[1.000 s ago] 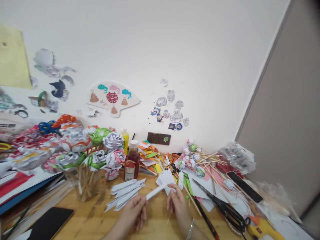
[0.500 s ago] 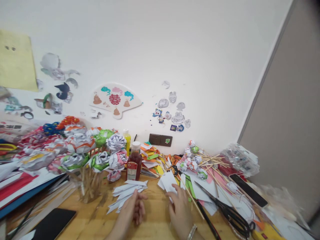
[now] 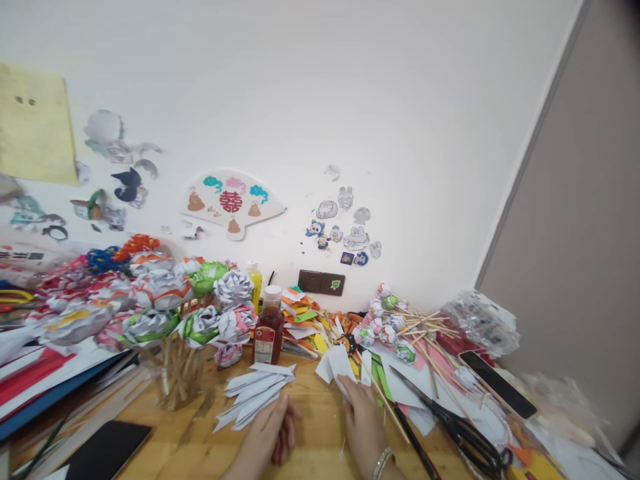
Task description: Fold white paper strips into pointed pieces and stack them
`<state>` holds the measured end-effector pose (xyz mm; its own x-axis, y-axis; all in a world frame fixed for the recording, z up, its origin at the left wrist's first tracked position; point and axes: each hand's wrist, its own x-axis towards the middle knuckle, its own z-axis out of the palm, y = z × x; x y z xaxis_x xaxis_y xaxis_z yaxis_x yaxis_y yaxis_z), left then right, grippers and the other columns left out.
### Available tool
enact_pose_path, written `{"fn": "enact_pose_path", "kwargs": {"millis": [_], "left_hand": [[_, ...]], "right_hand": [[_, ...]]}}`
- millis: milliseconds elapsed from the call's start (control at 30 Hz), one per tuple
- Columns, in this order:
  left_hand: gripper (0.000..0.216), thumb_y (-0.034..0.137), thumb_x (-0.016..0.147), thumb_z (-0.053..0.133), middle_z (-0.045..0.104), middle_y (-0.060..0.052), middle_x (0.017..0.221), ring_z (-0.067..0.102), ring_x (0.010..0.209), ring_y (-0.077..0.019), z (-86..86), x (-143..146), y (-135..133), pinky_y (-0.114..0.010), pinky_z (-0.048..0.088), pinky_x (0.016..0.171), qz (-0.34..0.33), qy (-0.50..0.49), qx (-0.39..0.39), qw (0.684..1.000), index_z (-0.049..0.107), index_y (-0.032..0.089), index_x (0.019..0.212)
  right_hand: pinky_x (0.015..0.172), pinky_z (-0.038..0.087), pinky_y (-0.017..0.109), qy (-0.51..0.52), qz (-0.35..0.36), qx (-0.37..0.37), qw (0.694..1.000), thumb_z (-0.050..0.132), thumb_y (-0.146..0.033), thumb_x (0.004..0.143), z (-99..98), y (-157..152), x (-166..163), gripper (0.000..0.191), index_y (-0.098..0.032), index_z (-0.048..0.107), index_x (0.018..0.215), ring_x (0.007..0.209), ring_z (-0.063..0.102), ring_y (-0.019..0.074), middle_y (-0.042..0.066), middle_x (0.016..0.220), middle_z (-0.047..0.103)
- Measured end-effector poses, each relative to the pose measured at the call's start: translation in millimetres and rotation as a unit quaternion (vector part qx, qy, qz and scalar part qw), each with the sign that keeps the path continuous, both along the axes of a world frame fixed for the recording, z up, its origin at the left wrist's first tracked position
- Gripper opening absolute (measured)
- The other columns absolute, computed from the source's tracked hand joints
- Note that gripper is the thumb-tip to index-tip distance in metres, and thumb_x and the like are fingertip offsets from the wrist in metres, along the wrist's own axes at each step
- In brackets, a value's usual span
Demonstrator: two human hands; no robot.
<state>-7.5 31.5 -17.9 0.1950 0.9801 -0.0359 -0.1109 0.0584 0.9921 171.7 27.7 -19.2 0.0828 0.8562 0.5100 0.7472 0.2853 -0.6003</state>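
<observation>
My left hand (image 3: 274,430) rests on the wooden table with its fingers loosely curled in and the thumb on top; nothing shows in it. Just beyond it lies a fanned pile of folded white paper pieces (image 3: 255,393). On the right, my right hand (image 3: 364,413), with a bracelet at the wrist, reaches onto a small stack of cut white paper (image 3: 336,363). Its fingers are bent together over the near edge of a sheet, and the fingertips are partly hidden.
A red-brown glue bottle (image 3: 269,327) stands behind the folded pieces. Paper flowers on sticks (image 3: 165,287) fill the left. Black scissors (image 3: 465,437), a black pen (image 3: 417,443) and a phone (image 3: 497,383) lie on the right. Another dark phone (image 3: 107,450) is at front left.
My right hand has lowered onto the white paper stack, and its spread fingers have come together. My left hand has shifted slightly right and its fingers look more curled.
</observation>
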Motion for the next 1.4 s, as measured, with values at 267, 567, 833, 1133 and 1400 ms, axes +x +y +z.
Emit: {"fn": "enact_pose_path", "kwargs": {"millis": [267,567,833,1133,1400], "left_hand": [[0.050,0.065,0.062,0.037,0.051,0.004,0.033,0.040,0.023,-0.0066,1.6,0.8,-2.6,-0.014,0.023,0.027,-0.002,-0.006,0.005,1.000,0.049,0.016,0.060],[0.046,0.058,0.062,0.047,0.062,-0.003,0.054,0.054,0.039,-0.0125,4.5,3.4,-6.8,-0.019,0.037,0.035,-0.086,-0.079,-0.046,0.992,0.055,0.014,0.075],[0.036,0.049,0.058,0.059,0.061,-0.003,0.064,0.057,0.059,-0.0162,-1.0,9.5,-14.5,-0.027,0.047,0.055,-0.104,-0.092,-0.059,0.989,0.057,0.015,0.068],[0.034,0.044,0.067,0.054,0.059,-0.006,0.092,0.054,0.081,-0.0212,-8.0,6.5,-10.0,-0.028,0.047,0.057,-0.149,-0.074,0.026,0.986,0.056,0.019,0.092],[0.040,0.047,0.063,0.056,0.060,-0.004,0.082,0.053,0.067,-0.0172,-2.0,8.7,-12.9,-0.025,0.045,0.052,-0.123,-0.037,0.018,0.992,0.056,0.019,0.092]], "right_hand": [[0.079,0.040,0.038,0.141,0.033,0.019,0.989,0.040,-0.014,0.074,-4.1,3.8,2.4,0.031,-0.019,0.057,0.099,0.086,0.055,0.0234,0.008,0.090,0.063],[0.072,0.043,0.031,0.036,0.163,0.111,0.980,0.038,-0.018,0.080,20.5,-18.3,-9.4,0.027,-0.023,0.056,0.099,0.082,0.055,0.0187,0.006,0.088,0.062],[0.066,0.046,0.028,-0.046,0.304,0.159,0.938,0.037,-0.017,0.081,28.3,-31.4,-22.8,0.030,-0.024,0.050,0.108,0.076,0.057,0.0172,0.006,0.087,0.064],[0.067,0.045,0.029,0.071,0.224,0.111,0.966,0.037,-0.021,0.081,20.7,-32.5,-23.0,0.024,-0.025,0.057,0.095,0.075,0.059,0.0187,0.005,0.081,0.065],[0.075,0.042,0.031,0.140,0.228,0.043,0.962,0.036,-0.027,0.082,16.6,-31.9,-24.7,0.024,-0.022,0.052,0.100,0.084,0.057,0.0196,0.006,0.089,0.064]]}}
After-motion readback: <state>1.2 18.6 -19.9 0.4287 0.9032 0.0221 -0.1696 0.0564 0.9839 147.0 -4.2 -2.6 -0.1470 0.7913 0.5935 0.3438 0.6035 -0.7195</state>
